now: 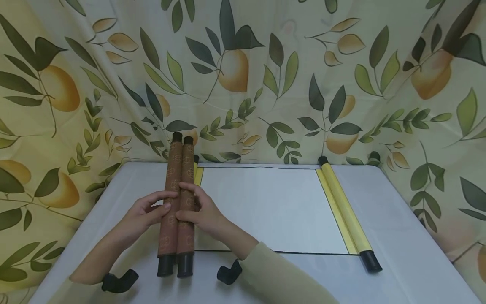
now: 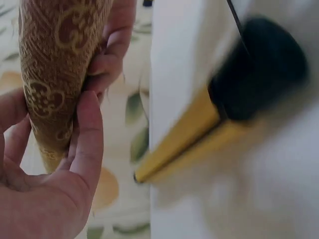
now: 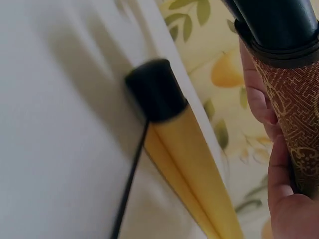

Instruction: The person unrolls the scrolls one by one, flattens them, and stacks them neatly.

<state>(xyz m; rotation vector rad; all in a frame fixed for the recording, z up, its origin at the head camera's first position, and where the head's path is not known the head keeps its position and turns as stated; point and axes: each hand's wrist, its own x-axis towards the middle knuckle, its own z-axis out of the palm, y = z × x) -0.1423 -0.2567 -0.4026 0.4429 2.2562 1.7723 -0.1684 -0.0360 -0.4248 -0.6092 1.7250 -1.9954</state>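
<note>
Two slim brown brocade scroll rolls with black end knobs are held side by side above the table's left part, tilted up toward the back. My left hand (image 1: pixel 138 215) pinches the left brown scroll roll (image 1: pixel 173 169) between fingers and thumb. The right brown scroll roll (image 1: pixel 187 166) is gripped by my right hand (image 1: pixel 208 213) the same way. In the left wrist view the brocade (image 2: pixel 55 59) shows a gold flower pattern. Behind the rolls lies an open scroll with a white sheet (image 1: pixel 262 207); its left yellow roller (image 1: pixel 196 174) is mostly hidden.
At the sheet's right end lies a yellow roller (image 1: pixel 347 207) with black knobs. The white table (image 1: pixel 402 236) ends at a curtain (image 1: pixel 281 105) printed with fruit and leaves, which hangs behind it and along both sides. Black straps (image 1: pixel 120 282) sit at the wrists.
</note>
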